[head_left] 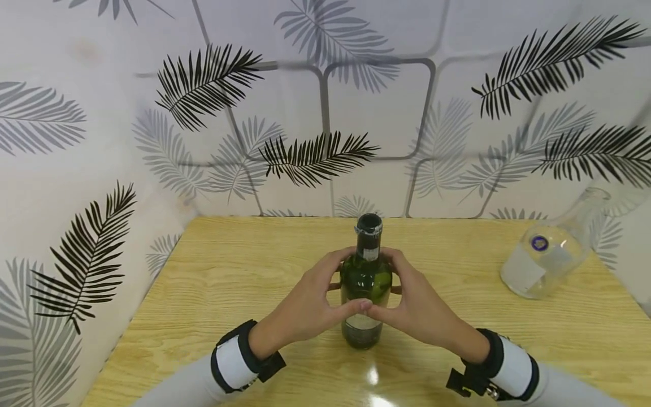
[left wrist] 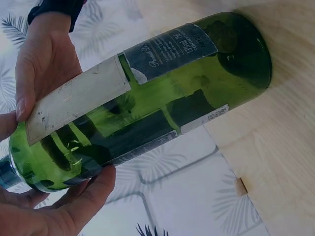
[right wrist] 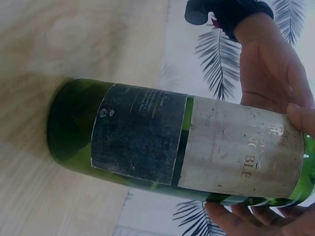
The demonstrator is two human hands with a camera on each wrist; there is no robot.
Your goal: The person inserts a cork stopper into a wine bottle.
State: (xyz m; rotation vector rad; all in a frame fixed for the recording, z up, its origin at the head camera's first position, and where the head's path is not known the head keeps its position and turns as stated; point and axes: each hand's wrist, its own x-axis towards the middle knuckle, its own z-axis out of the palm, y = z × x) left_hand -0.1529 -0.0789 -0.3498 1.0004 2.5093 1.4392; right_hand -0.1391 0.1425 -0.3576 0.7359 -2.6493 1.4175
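A green glass wine bottle [head_left: 365,282] stands upright at the middle of the wooden table, its neck bare and without a cap. My left hand [head_left: 310,299] grips its upper body from the left, and my right hand [head_left: 419,299] grips it from the right. Both thumbs meet across the front, while the other fingers curl round behind and are partly hidden. In the right wrist view, the bottle carries a cream label [right wrist: 241,152] and a dark label [right wrist: 140,132]. Its base is at the tabletop in both wrist views.
At the table's right side a clear glass bottle [head_left: 551,254] with a white label and a blue round mark stands apart from my hands. Leaf-patterned cloth or paper [head_left: 376,113] covers the wall behind the wooden table [head_left: 244,254]. Both wrists wear black straps [head_left: 246,347].
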